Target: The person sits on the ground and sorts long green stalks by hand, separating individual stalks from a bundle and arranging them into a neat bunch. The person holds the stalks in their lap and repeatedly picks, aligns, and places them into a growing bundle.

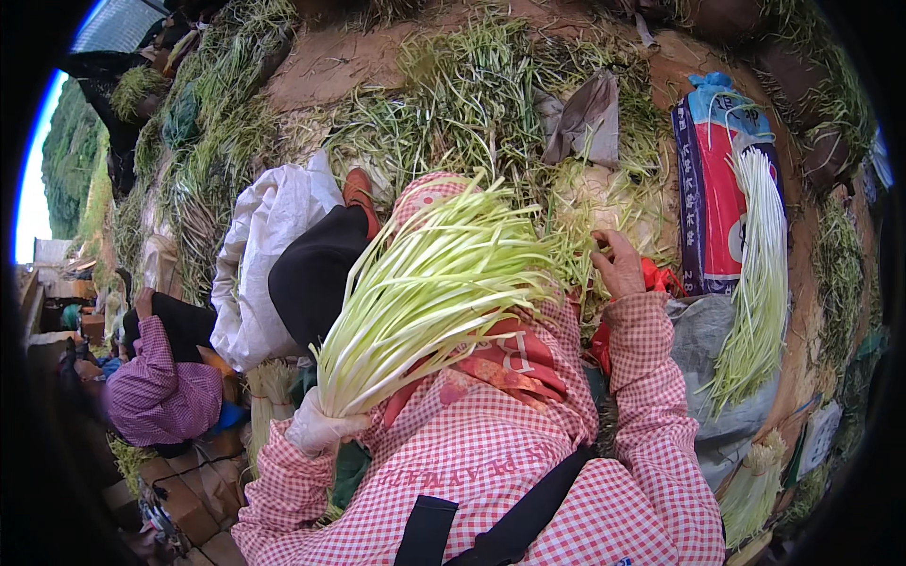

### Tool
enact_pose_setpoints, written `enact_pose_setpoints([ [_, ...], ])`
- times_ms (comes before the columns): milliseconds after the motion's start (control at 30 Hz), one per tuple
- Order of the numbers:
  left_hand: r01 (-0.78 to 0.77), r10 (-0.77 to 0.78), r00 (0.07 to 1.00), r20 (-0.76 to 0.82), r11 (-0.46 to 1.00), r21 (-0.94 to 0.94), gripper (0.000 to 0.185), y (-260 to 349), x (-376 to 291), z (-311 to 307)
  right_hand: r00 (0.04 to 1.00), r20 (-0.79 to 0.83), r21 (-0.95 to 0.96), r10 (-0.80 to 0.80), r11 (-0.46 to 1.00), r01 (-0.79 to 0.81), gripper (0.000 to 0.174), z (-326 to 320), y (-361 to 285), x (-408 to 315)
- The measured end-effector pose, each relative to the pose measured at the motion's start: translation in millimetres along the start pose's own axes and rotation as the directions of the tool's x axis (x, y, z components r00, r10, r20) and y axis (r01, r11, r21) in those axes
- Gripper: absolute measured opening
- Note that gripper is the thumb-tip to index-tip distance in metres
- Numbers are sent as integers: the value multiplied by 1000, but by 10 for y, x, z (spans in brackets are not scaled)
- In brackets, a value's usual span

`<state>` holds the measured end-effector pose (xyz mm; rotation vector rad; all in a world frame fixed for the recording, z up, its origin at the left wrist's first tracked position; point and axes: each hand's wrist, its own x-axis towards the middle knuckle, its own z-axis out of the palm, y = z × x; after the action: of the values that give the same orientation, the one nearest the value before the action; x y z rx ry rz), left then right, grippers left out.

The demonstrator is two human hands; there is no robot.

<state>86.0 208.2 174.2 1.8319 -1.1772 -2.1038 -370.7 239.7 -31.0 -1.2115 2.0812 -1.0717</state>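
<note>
My left hand (324,424), in a pale thin glove, grips a large bunch of blanched garlic chives (439,283) by its white stem ends. The pale yellow-green leaves fan out to the upper right, over my lap and the red-and-white checked apron (488,460). To the right of the leaf tips, my bare right hand (620,265) is raised with fingers bent and thumb apart; no held thing shows in it. Loose leaf scraps (570,247) lie just beyond its fingers. A red plastic bag (658,277) shows behind the right wrist.
At right, another chive bunch (761,269) lies across a printed red-and-blue sack (722,191) and grey sheeting (708,339). Tied bunches (756,488) stand below. Trimmings (460,106) cover the ground ahead. Left are a white woven sack (262,262) and a seated person (166,382).
</note>
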Motion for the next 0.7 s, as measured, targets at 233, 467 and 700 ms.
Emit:
enact_pose_setpoints([
  [233, 156, -152, 987, 44, 981, -117, 39, -198, 15, 28, 981, -11, -243, -191, 953, 183, 14, -281, -591, -3],
  [467, 136, -110, 986, 125, 964, -229, 66, -309, 68, 159, 851, 65, 210, -521, 841, 499, 11, 57, -1644, -190],
  [700, 230, -135, 945, 299, 923, -309, 61, -368, 96, 77, 760, 327, 235, -561, 828, 509, 21, 157, -1731, -400],
])
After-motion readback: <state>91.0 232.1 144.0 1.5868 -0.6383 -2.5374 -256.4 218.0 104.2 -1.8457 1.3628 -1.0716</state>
